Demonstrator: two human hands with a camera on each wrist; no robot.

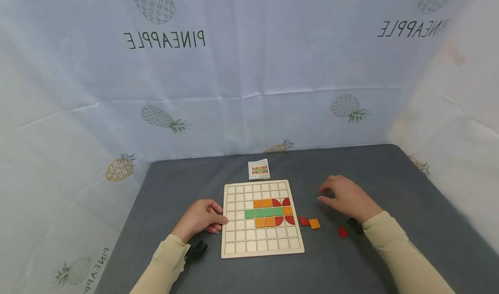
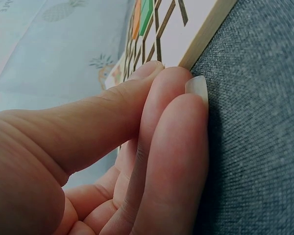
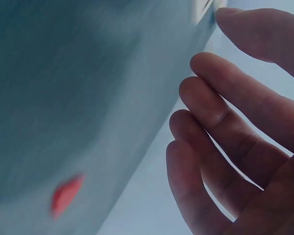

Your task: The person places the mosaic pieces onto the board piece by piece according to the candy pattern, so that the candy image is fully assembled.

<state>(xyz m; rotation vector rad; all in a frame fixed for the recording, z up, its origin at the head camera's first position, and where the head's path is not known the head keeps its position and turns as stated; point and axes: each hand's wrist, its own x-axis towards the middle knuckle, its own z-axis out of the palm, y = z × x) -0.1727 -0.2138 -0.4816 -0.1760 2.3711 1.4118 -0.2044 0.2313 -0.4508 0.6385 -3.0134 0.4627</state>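
Note:
In the head view a wooden grid board (image 1: 262, 254) lies on the dark table, with green square tiles (image 1: 259, 213), orange square tiles (image 1: 259, 223) and red curved tiles (image 1: 289, 220) in its cells. My left hand (image 1: 201, 216) pinches the board's left edge; the left wrist view shows the thumb and fingertips (image 2: 171, 81) at the rim. Held in the air right of the board, my right hand (image 1: 347, 196) has spread, lightly bent fingers and nothing in them. Nearest to it are a loose orange tile (image 1: 314, 224), a red tile (image 1: 304, 221) and another red tile (image 1: 343, 232).
A small card (image 1: 259, 170) with a printed coloured pattern lies behind the board. Pineapple-print cloth (image 1: 249, 69) hangs behind and at both sides of the table (image 1: 187, 177). Each wrist carries a black device (image 1: 197, 250).

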